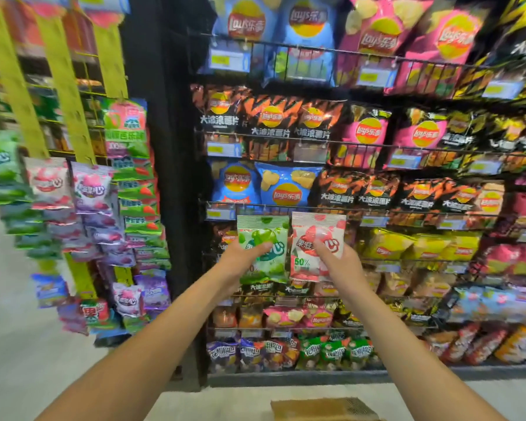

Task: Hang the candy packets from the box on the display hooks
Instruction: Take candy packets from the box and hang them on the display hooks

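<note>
My left hand (240,262) grips a green candy packet (264,235), thumb across its front, held upright in front of the crisp shelves. My right hand (340,265) grips a red and white candy packet (307,256) just to the right of it, at the same height. The two packets nearly touch. On the left hang yellow display strips (64,95) with rows of green, pink and purple candy packets (91,189) clipped down them. A corner of the cardboard box (322,408) shows at the bottom edge, on the floor.
A black wire rack (286,208) full of crisp bags fills the centre and right, with price tags along its rails. A black upright post (176,177) separates it from the hanging strips. Pale floor (19,344) lies at the lower left.
</note>
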